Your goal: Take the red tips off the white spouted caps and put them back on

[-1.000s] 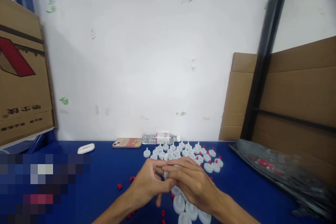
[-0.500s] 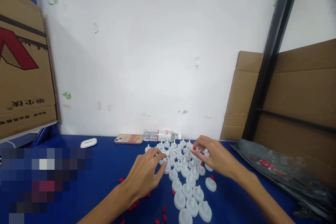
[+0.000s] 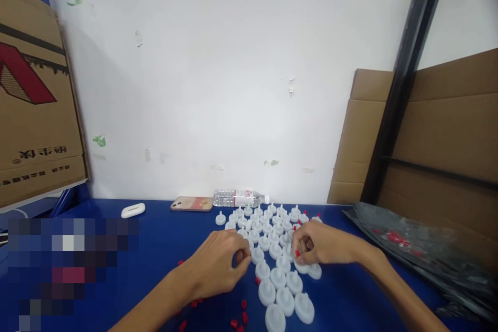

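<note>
I am viewing white lids point(image 3: 285, 301) lying in front of the bottle point(image 3: 241, 198). To its front right, the right hand point(image 3: 322, 241) is pinching a red tip point(image 3: 298, 253), one lid point(image 3: 301, 268) sitting just below. Before the bottle, the left hand point(image 3: 216, 264) is showing curled fingers; whether gripping, I cannot tell.

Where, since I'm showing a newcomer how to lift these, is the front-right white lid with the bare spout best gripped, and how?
Probably by its spout, pinched from above and slightly from the right: the narrow spout points up from the middle of the white lid, other lids crowd its left, and blue table lies to its right.
</note>
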### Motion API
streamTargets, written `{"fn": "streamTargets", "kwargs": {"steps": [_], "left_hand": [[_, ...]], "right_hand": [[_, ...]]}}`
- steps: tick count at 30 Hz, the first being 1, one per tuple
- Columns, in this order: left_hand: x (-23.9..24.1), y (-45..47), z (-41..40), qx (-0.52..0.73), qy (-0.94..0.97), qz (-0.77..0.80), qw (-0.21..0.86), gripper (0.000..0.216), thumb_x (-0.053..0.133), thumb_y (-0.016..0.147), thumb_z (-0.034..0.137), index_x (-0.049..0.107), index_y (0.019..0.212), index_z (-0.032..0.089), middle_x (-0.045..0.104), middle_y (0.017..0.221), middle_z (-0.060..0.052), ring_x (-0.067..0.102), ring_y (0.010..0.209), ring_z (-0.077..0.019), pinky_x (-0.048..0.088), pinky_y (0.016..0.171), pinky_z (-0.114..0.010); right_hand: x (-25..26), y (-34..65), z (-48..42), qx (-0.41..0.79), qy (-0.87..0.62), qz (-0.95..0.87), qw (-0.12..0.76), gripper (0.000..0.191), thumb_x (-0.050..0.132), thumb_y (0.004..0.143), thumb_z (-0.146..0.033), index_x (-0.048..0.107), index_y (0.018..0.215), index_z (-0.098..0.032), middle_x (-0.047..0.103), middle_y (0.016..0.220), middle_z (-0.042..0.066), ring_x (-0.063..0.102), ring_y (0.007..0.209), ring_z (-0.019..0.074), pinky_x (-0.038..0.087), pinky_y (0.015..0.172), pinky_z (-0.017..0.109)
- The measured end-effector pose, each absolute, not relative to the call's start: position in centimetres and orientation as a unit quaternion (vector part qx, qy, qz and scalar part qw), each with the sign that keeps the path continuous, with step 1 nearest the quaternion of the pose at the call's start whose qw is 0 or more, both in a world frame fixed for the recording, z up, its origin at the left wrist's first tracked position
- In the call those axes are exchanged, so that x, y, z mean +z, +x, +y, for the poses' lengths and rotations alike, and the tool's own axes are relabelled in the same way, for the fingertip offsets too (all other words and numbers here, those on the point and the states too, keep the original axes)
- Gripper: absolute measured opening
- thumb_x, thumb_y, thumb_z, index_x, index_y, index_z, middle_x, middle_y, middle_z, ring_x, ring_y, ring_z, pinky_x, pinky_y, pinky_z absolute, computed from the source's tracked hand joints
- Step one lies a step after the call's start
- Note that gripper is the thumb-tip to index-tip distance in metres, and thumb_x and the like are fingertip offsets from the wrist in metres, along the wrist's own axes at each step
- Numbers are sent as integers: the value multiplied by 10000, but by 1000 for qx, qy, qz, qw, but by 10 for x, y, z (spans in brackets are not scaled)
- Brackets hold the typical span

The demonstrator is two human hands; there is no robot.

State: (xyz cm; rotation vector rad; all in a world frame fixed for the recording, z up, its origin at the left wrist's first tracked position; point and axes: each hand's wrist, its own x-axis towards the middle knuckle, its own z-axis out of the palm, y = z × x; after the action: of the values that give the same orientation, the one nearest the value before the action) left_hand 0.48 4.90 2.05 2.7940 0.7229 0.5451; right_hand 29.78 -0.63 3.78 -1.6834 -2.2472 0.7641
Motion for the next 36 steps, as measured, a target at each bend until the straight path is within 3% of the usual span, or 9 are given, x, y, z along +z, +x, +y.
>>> {"fn": "streamTargets", "kwargs": {"steps": [5,11,16,19,22,27,36], "left_hand": [[24,4,48,137,945,233,182,76,689,834,229,751,866,260,740,862,38,628,795,-142,405,693,-228],[12,8,48,155,945,216,191,125,703,862,231,782,929,301,753,884,27,661,808,-159,415,682,-232],[6,9,47,165,945,210,189,100,722,854,228,777,912,288,756,854,20,685,788,-169,431,689,-240],[3,11,46,175,944,214,182,53,737,852,252,769,887,274,751,839,24,685,787,-167,429,693,-242],[0,13,46,169,946,216,171,40,736,853,248,758,878,270,742,831,31,683,782,-162,416,671,-236],[-3,14,44,158,950,216,160,77,690,878,215,746,889,265,724,862,27,672,803,-156,412,681,-228],[4,11,47,200,935,280,90,83,578,888,201,653,920,219,703,936,-1,662,806,-185,408,689,-278]], "right_hand": [[36,299,-6,310,-560,-760,111,241,758,732,-345,747,893,-166,710,708,18,628,623,142,398,528,199],[40,294,-11,334,-540,-765,109,277,773,744,-396,755,925,-188,719,733,15,624,636,143,398,545,208],[50,295,-12,244,-567,-771,156,319,645,869,-491,734,878,-185,729,734,29,623,644,155,400,571,232],[46,298,-7,170,-596,-766,170,267,657,856,-439,736,929,-194,725,750,23,612,632,152,393,570,237],[37,298,-1,180,-589,-771,160,247,713,806,-366,751,988,-204,731,788,16,628,663,159,398,575,238],[30,292,1,159,-578,-787,144,104,725,790,-283,758,860,-214,720,786,6,629,724,169,396,611,248],[38,281,-6,91,-568,-769,278,212,434,1018,-407,541,1077,-235,692,976,49,645,830,200,484,716,307]]}}
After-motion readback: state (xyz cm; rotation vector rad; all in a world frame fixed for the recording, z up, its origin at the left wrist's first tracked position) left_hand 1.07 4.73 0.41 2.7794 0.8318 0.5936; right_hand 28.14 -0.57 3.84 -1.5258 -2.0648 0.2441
